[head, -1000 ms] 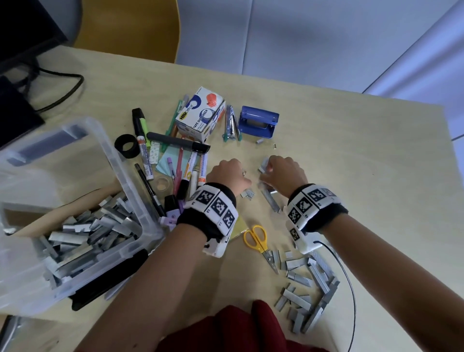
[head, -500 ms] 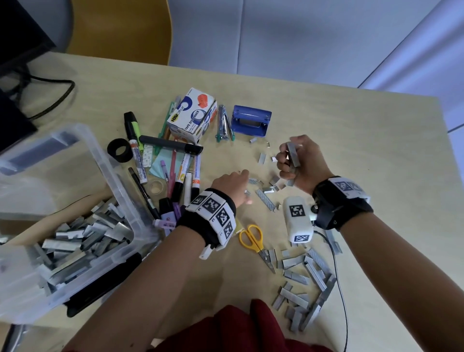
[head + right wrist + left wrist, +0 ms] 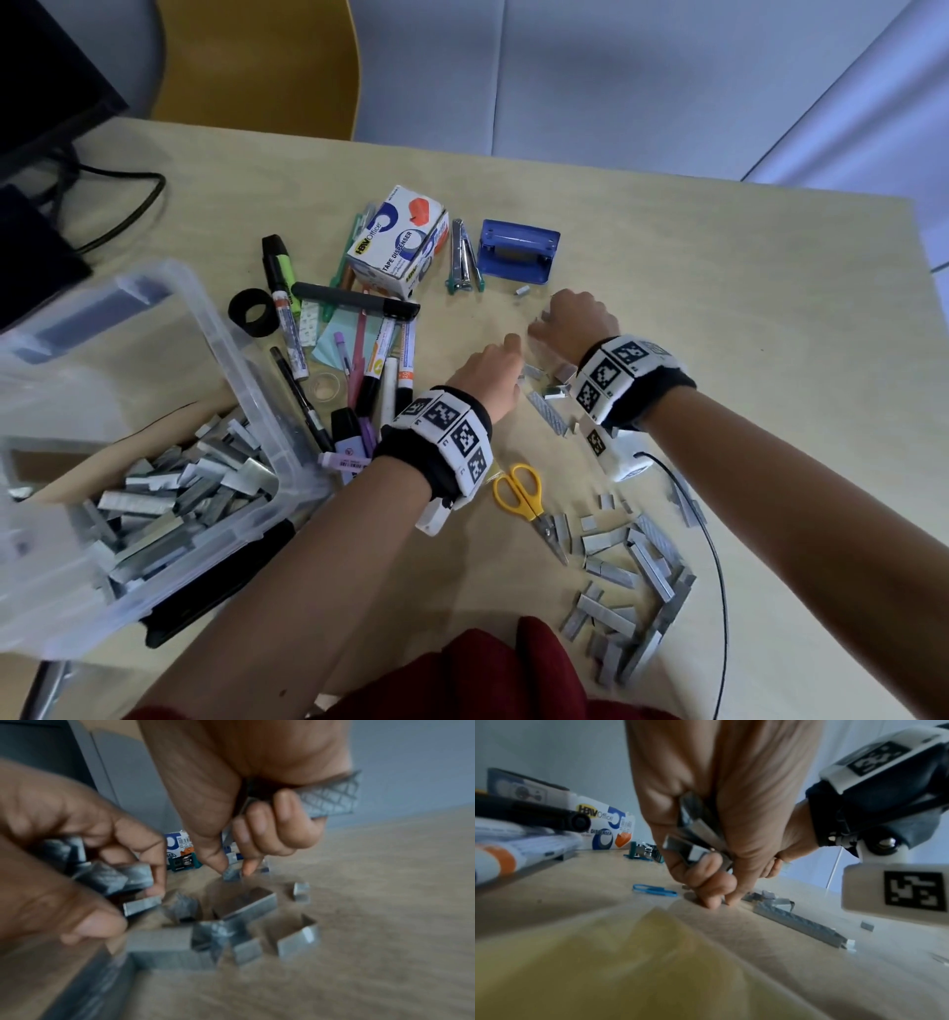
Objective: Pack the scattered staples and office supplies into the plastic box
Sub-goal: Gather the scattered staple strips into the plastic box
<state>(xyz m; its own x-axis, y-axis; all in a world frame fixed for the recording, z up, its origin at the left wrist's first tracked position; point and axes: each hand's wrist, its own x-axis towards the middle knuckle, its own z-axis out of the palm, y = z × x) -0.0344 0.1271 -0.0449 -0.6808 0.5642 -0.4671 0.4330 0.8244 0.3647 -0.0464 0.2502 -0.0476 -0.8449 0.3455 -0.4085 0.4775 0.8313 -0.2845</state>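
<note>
Seen from above, a pale wooden table [image 3: 667, 257] fills the frame. Both hands meet near the centre, fingers pointing down at a small scatter of staple strips [image 3: 552, 383]. The left hand [image 3: 490, 372] has its fingers curled round several strips in its palm [image 3: 693, 833], while its fingertips [image 3: 713, 898] press on the tabletop beside a blue paper clip [image 3: 654, 892]. The right hand [image 3: 575, 321], just right of it, also holds a strip tucked under its curled fingers [image 3: 331, 799] — and its thumb and forefinger pinch one short strip [image 3: 231, 875] at the table surface.

The clear plastic box [image 3: 241, 360] sits at the lower left of the frame, already holding a heap of staple strips [image 3: 174, 493]. A second loose heap of strips [image 3: 631, 580] lies at the lower right, with yellow-handled scissors [image 3: 524, 496] just left of it.

Above the hands, in the upper middle, stand a tape dispenser carton [image 3: 398, 241] and a blue hole punch [image 3: 518, 252], with a few pens between them. Markers and highlighters [image 3: 359, 354] lie spread between the box and the left hand — a black tape roll [image 3: 251, 313] lies at their left edge
</note>
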